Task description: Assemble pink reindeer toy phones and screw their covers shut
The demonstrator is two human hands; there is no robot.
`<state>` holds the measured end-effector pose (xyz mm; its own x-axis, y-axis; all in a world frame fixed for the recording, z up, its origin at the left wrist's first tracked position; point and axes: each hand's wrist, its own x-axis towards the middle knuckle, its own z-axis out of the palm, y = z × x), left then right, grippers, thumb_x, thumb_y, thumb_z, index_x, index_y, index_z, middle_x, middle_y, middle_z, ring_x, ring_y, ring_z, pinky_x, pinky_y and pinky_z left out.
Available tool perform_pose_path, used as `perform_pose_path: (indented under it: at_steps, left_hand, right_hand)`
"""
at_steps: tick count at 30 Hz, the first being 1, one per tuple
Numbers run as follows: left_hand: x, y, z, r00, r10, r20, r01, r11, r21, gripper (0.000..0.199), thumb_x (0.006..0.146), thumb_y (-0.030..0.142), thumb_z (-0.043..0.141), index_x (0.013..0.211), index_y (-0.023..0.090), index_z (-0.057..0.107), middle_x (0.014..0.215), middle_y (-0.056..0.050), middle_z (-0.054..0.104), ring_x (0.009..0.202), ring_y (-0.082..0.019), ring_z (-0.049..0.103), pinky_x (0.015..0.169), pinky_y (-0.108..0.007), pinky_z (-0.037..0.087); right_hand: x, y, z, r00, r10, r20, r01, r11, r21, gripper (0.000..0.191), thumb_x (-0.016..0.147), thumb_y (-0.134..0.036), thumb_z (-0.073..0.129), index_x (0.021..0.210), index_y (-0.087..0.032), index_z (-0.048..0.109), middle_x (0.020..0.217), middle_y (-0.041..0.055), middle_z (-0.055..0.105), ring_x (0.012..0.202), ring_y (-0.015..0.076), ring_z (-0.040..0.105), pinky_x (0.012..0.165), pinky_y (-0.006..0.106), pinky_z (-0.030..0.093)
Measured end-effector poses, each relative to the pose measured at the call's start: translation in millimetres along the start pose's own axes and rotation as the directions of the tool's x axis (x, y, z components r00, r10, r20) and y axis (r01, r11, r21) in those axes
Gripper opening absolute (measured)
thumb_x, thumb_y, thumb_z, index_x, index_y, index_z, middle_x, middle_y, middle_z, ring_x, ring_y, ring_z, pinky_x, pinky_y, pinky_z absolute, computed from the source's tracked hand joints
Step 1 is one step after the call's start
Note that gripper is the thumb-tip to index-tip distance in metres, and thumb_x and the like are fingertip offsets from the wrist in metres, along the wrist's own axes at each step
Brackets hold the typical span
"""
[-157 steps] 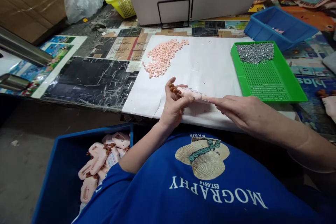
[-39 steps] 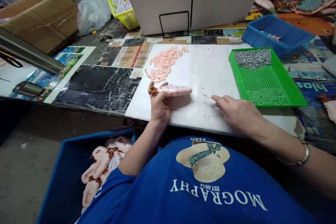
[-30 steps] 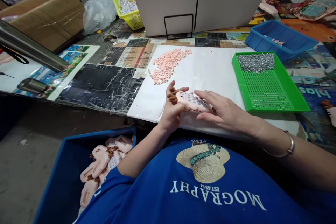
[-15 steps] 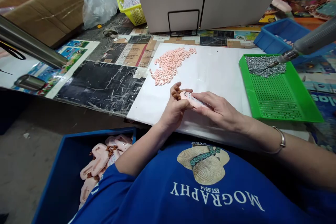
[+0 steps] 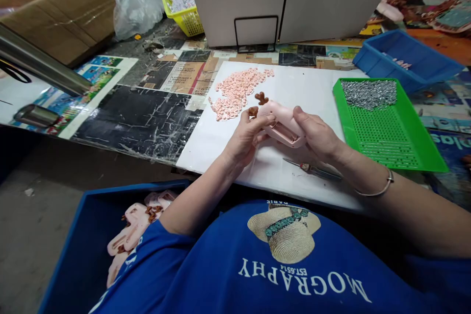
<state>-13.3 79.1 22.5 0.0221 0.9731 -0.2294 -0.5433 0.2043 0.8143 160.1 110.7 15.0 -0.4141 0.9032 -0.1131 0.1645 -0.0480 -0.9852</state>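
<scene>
A pale pink plastic piece with brown antler-shaped parts (image 5: 281, 117) is held between both hands above the white board (image 5: 312, 91). My left hand (image 5: 245, 140) grips its antler end, fingers over the edge of a long recess. Around the other end, my right hand (image 5: 318, 132) is closed with the thumb on top. A thin pointed tool (image 5: 311, 169) lies on the board under my right hand. Small pink parts (image 5: 239, 91) are heaped behind my left hand. To the right, a green tray (image 5: 390, 137) holds many silvery metal pieces (image 5: 371, 94).
A blue bin (image 5: 81, 221) with pink pieces stands at lower left. Further back are a cardboard box (image 5: 62, 14), a plastic bag (image 5: 138, 5), a yellow basket (image 5: 187, 19), a large carton (image 5: 312, 0) and a blue tray (image 5: 405, 61). A metal tube (image 5: 40, 56) crosses the left.
The pink piece has been turned, now showing its recessed side, and both hands have shifted grip. The grey-handled driver at the right has left the view. The pointed tool is now visible.
</scene>
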Motion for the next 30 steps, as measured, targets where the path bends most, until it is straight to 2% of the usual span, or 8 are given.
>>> perform_pose_path:
  at_steps: [3, 7, 9, 14, 21, 24, 27, 30]
  left_hand:
    - [-3, -1, -3.9, 0.988, 0.078, 0.132, -0.075, 0.997, -0.028, 0.056, 0.065, 0.024, 0.084, 0.115, 0.024, 0.059, 0.109, -0.002, 0.068, 0.100, -0.019, 0.067, 0.088, -0.034, 0.053]
    - [-9, -13, -12.5, 0.946, 0.022, 0.324, -0.015, 1.000, -0.024, 0.049, 0.064, 0.025, 0.087, 0.108, 0.019, 0.068, 0.099, -0.006, 0.073, 0.098, -0.025, 0.070, 0.092, -0.039, 0.055]
    - [-13, -17, -16.4, 0.937, 0.027, 0.349, -0.023, 1.000, -0.014, 0.049, 0.062, 0.026, 0.089, 0.106, 0.017, 0.070, 0.097, -0.008, 0.074, 0.100, -0.028, 0.071, 0.094, -0.042, 0.055]
    - [-27, -20, -23.6, 0.958, 0.114, 0.265, -0.108, 0.994, -0.035, 0.062, 0.060, 0.023, 0.092, 0.117, 0.022, 0.067, 0.111, -0.006, 0.074, 0.107, -0.025, 0.071, 0.098, -0.041, 0.055]
    - [-48, -30, -17.6, 0.971, 0.211, 0.116, -0.208, 0.977, -0.034, 0.045, 0.076, 0.027, 0.084, 0.115, 0.024, 0.062, 0.122, -0.007, 0.072, 0.115, -0.024, 0.068, 0.102, -0.043, 0.054]
    - [-53, -34, -16.2, 0.957, 0.245, 0.154, -0.248, 0.969, 0.000, 0.047, 0.079, 0.028, 0.082, 0.121, 0.026, 0.060, 0.134, -0.009, 0.067, 0.121, -0.025, 0.066, 0.105, -0.045, 0.054]
    - [-59, -34, -21.7, 0.950, 0.187, 0.251, -0.206, 0.977, 0.050, 0.050, 0.082, 0.030, 0.081, 0.127, 0.028, 0.057, 0.140, -0.010, 0.061, 0.121, -0.028, 0.066, 0.103, -0.047, 0.055]
    - [-65, -31, -34.2, 0.901, 0.118, 0.417, -0.178, 0.978, 0.107, 0.070, 0.075, 0.027, 0.087, 0.136, 0.032, 0.054, 0.143, -0.010, 0.057, 0.129, -0.031, 0.061, 0.108, -0.050, 0.052]
  right_hand:
    - [-1, -9, -2, 0.994, 0.092, 0.060, -0.103, 0.966, 0.235, 0.059, 0.105, -0.061, 0.029, 0.124, -0.017, 0.064, 0.114, 0.0149, 0.076, 0.089, 0.0243, 0.075, 0.073, 0.040, 0.065]
    - [-7, -12, 3, 0.975, 0.116, 0.192, -0.176, 0.927, 0.330, 0.058, 0.106, -0.056, 0.026, 0.127, -0.016, 0.063, 0.112, 0.0155, 0.076, 0.083, 0.0241, 0.075, 0.068, 0.041, 0.065]
    - [-10, -8, 6, 0.973, 0.123, 0.196, -0.177, 0.942, 0.286, 0.058, 0.105, -0.060, 0.031, 0.118, -0.015, 0.067, 0.101, 0.0139, 0.077, 0.077, 0.0231, 0.073, 0.067, 0.039, 0.064]
    - [-25, 0, 12, 0.997, -0.050, 0.051, 0.048, 0.998, 0.032, 0.045, 0.090, -0.062, 0.065, 0.090, -0.018, 0.068, 0.090, 0.0054, 0.072, 0.082, 0.0180, 0.067, 0.075, 0.032, 0.059]
    - [-52, 7, 28, 0.950, -0.309, -0.044, 0.291, 0.928, -0.232, 0.030, 0.092, -0.040, 0.071, 0.113, -0.019, 0.066, 0.108, 0.0081, 0.069, 0.097, 0.0209, 0.068, 0.086, 0.040, 0.060]
    - [-54, 8, 28, 0.890, -0.452, -0.061, 0.399, 0.837, -0.375, 0.019, 0.093, -0.031, 0.070, 0.109, -0.021, 0.067, 0.102, 0.0069, 0.070, 0.094, 0.0211, 0.066, 0.087, 0.041, 0.059]
    - [-58, 9, 23, 0.900, -0.435, 0.016, 0.409, 0.834, -0.370, 0.017, 0.094, -0.027, 0.067, 0.110, -0.021, 0.066, 0.106, 0.0078, 0.071, 0.090, 0.0199, 0.069, 0.079, 0.036, 0.061]
    - [-63, 10, 16, 0.918, -0.382, 0.104, 0.392, 0.842, -0.370, 0.017, 0.092, -0.026, 0.067, 0.108, -0.021, 0.066, 0.104, 0.0075, 0.072, 0.087, 0.0191, 0.070, 0.074, 0.033, 0.060]
